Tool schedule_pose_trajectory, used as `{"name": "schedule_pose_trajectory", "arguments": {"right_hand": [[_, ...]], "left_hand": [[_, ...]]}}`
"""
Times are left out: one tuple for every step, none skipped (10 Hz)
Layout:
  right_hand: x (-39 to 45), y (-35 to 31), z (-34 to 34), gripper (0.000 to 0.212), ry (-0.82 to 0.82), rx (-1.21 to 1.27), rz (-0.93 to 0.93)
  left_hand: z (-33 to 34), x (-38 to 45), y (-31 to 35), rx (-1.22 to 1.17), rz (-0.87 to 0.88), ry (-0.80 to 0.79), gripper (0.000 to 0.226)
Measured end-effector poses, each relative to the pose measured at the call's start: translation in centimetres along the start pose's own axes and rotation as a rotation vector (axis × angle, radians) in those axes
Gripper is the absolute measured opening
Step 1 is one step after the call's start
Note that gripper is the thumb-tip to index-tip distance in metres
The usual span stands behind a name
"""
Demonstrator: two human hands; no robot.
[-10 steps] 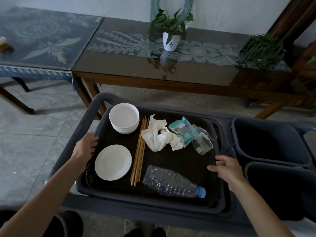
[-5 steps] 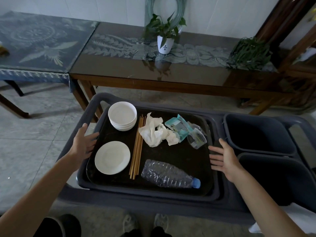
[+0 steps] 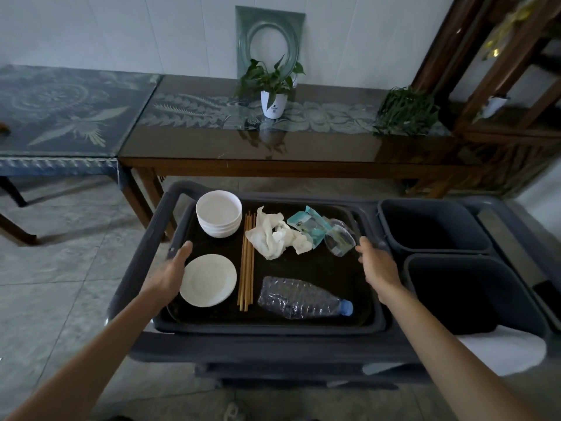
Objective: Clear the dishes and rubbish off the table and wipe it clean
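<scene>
A black tray sits in the top of a grey cart. On it are a stack of white bowls, a white plate, wooden chopsticks, crumpled tissue, a teal packet, a clear plastic wrapper and a crushed plastic bottle. My left hand lies with straight fingers along the tray's left rim, beside the plate. Over the tray's right rim, near the wrapper, my right hand has relaxed fingers and holds nothing.
Two dark bins sit in the cart's right side, with a white cloth below them. Behind the cart stands a long wooden glass-topped table with a potted plant and a leafy plant. Tiled floor lies at left.
Both hands let go of the tray's sides, spread open, and have now come inward over its left and right rims. The view has pulled back and higher.
</scene>
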State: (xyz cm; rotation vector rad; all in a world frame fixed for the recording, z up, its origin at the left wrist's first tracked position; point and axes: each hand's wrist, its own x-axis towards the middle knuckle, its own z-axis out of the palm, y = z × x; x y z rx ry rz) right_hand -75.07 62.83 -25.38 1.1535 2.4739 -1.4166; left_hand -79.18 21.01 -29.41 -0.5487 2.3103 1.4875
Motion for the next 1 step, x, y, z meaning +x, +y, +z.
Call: {"name": "schedule_pose_trajectory", "arguments": {"right_hand": [[-2.77, -1.82, -0.67, 0.061, 0.022, -0.115, -0.131]], "left_hand": [[1.25, -5.3, 3.23, 0.153, 0.186, 0.016, 0.068]]}}
